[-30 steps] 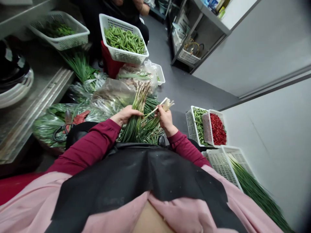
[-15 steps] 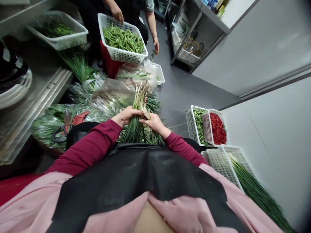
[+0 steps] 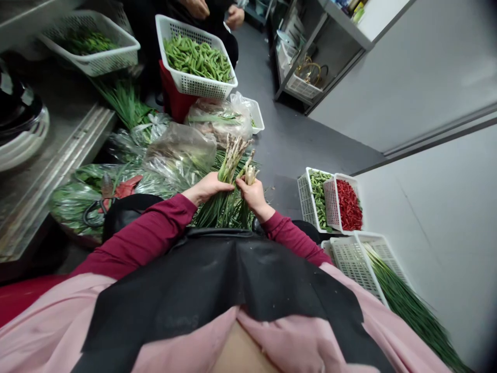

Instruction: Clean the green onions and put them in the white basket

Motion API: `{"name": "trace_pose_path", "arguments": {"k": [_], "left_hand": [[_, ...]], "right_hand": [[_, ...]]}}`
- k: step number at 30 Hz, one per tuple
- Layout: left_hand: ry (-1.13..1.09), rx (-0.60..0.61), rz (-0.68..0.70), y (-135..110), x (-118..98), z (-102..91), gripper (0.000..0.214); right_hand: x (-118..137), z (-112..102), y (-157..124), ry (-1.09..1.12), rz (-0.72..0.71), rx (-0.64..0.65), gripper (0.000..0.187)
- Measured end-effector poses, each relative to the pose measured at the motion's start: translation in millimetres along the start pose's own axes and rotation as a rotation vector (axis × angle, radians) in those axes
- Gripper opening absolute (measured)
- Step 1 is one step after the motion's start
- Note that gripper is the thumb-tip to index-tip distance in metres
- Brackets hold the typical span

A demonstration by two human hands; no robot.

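My left hand [image 3: 209, 187] is closed around a bunch of thin green onions [image 3: 232, 155], their pale, dirt-specked root ends pointing up and away from me. Close beside it, my right hand [image 3: 254, 195] grips a smaller bunch of green onions [image 3: 250, 171] with whiter, cleaner-looking ends. The two thumbs are almost touching. Dark green leaves hang down below both hands, over more loose greens [image 3: 205, 213] in front of my black apron [image 3: 217, 274].
Plastic bags of greens [image 3: 178, 153] lie ahead. A white basket of green peppers [image 3: 198, 62] stands beyond, near another person's hands [image 3: 235, 17]. At right are baskets of red chillies [image 3: 349, 204] and long green onions [image 3: 407, 295]. Scissors [image 3: 93, 213] lie at left on bagged greens.
My right hand has drawn slightly away to the right with its smaller bunch, whose ends now point upward. The other person's hands have pulled back from the pepper basket.
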State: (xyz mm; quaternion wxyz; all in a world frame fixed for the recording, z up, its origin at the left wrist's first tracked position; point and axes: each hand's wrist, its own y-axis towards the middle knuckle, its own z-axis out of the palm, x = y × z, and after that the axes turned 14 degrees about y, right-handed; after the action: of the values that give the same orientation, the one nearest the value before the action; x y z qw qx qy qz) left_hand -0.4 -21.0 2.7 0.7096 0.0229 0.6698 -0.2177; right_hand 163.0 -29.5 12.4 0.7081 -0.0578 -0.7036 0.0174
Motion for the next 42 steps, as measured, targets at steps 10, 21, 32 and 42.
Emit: {"name": "trace_pose_path", "arguments": {"k": [10, 21, 32, 42], "left_hand": [[0.094, 0.109, -0.008, -4, -10, -16.2, 0.030], [0.173, 0.196, -0.021, -10, -16, -18.3, 0.028], [0.084, 0.202, -0.048, -6, -9, -23.9, 0.030], [-0.040, 0.287, -0.055, -5, -4, -6.8, 0.040]], "right_hand": [[24, -39, 6, 0.036, -0.075, -0.032, 0.030], [45, -112, 46, -0.744, -0.655, -0.396, 0.013], [19, -106, 46, -0.598, 0.167, 0.144, 0.015], [26, -20, -6, 0.500, 0.228, 0.182, 0.041]]}}
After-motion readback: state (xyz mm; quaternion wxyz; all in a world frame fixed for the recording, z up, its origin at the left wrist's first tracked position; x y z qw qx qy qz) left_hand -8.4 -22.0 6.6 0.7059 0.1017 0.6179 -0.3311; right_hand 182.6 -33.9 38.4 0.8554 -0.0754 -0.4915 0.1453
